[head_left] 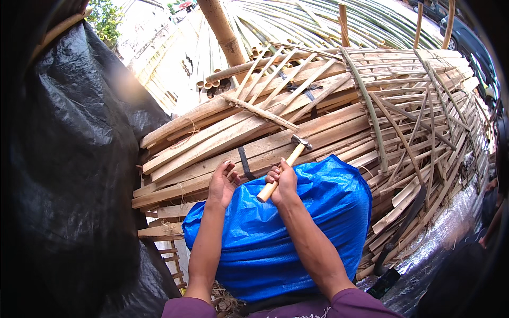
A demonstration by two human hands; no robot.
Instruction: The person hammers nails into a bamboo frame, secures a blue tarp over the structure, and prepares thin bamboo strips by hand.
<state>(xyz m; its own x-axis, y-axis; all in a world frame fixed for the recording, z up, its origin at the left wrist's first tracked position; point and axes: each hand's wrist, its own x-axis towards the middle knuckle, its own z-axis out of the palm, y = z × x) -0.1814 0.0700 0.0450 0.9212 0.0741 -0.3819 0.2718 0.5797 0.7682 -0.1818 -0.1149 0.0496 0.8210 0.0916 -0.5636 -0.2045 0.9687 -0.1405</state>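
My right hand (283, 183) is closed around the pale wooden handle of a hammer (292, 158). Its dark metal head points up and away, over the stacked wood. To the left, my left hand (223, 184) is raised with its fingers curled in. Whatever may be between those fingers is too small to make out. Both forearms pass above a blue plastic sheet (318, 212) spread in front of me. Just beyond my hands lies a stack of long wooden planks (212, 151), with a black strap (245, 162) across it.
A black tarp (79, 138) hangs at the left. Thin strips form a lattice (419, 111) at the right. A thick bamboo post (222, 32) rises beyond the stack, with bamboo poles (302, 24) behind. A dark curved tool or bar (403, 228) rests at the lower right.
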